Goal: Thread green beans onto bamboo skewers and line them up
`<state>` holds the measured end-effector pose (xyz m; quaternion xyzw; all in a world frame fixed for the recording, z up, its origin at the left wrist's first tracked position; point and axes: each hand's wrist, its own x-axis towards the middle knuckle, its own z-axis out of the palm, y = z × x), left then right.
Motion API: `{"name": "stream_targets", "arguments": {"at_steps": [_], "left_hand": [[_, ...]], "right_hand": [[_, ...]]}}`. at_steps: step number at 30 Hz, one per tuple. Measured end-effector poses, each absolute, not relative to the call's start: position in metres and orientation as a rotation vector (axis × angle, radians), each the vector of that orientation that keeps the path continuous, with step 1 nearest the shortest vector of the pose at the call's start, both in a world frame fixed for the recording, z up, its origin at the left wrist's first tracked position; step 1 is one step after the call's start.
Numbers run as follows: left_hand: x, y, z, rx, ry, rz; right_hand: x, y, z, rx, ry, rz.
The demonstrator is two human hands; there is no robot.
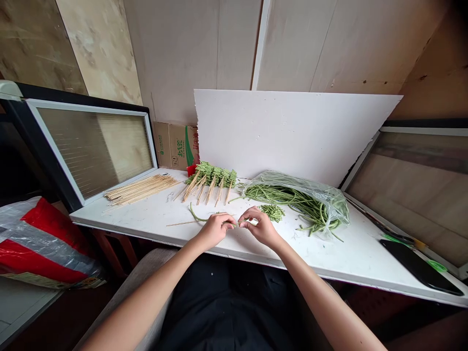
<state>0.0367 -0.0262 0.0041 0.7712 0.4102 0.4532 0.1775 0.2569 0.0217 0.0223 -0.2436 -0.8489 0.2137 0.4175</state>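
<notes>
My left hand [215,228] is pinched on a thin bamboo skewer [181,224] that sticks out to the left, and a long green bean [196,215] curls away from it. Facing it and nearly touching, my right hand [259,225] is closed on the bean's other end at the skewer tip. Just behind my right hand lies a small pile of cut bean pieces [272,212]. A row of finished bean skewers [212,179] lies at the back of the white table [153,217].
A bundle of bare skewers [141,189] lies at the table's left. A clear plastic bag of long beans [303,197] sits to the right. A black phone [419,267] rests at the right edge. A white board [292,131] and a cardboard box [175,145] stand behind.
</notes>
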Motion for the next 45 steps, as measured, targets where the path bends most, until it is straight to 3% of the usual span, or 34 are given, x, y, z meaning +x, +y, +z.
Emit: {"name": "stream_targets", "arguments": {"at_steps": [8, 20, 31, 45], "left_hand": [[0.032, -0.022, -0.001, 2.182, 1.249, 1.269], [0.031, -0.019, -0.005, 2.233, 1.232, 1.3], [0.037, -0.02, -0.009, 2.216, 1.177, 1.329], [0.028, -0.018, -0.003, 2.246, 1.355, 1.415]], "right_hand": [[0.284, 0.053, 0.009, -0.885, -2.256, 0.249], [0.29, 0.059, -0.004, -0.842, -2.371, 0.324], [0.263, 0.023, 0.023, -0.714, -2.28, 0.519], [0.264, 0.023, 0.03, -0.7, -2.196, 0.389]]}}
